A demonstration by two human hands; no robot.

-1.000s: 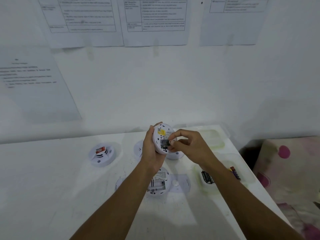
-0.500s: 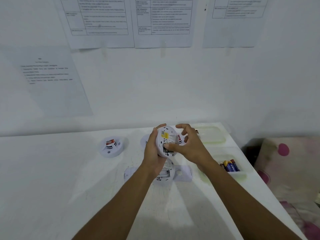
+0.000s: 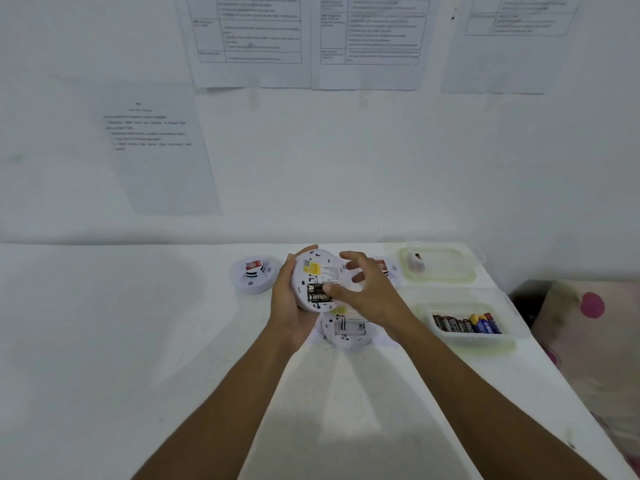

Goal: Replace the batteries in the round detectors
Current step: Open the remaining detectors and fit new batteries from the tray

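My left hand [image 3: 287,303] grips a round white detector [image 3: 320,271] from its left edge, back side facing me, with a yellow sticker on it. Black batteries [image 3: 318,295] sit in its open compartment. My right hand [image 3: 367,292] has its thumb pressed on the batteries while the other fingers are spread apart. Another detector [image 3: 346,330] lies back side up on the table just below, its battery bay showing. A third detector [image 3: 252,273] with a red tag sits to the left, and a fourth [image 3: 388,268] is partly hidden behind my right hand.
A clear tray [image 3: 467,337] at the right holds several black and blue batteries [image 3: 465,323]. A second clear tray [image 3: 440,268] behind it holds a small item. The white table [image 3: 104,341] ends at the right beside a spotted fabric [image 3: 588,323]. Papers hang on the wall.
The camera view shifted, so everything sits further right and higher. My right hand went from pinching a battery at the compartment to pressing it with the thumb, fingers spread.
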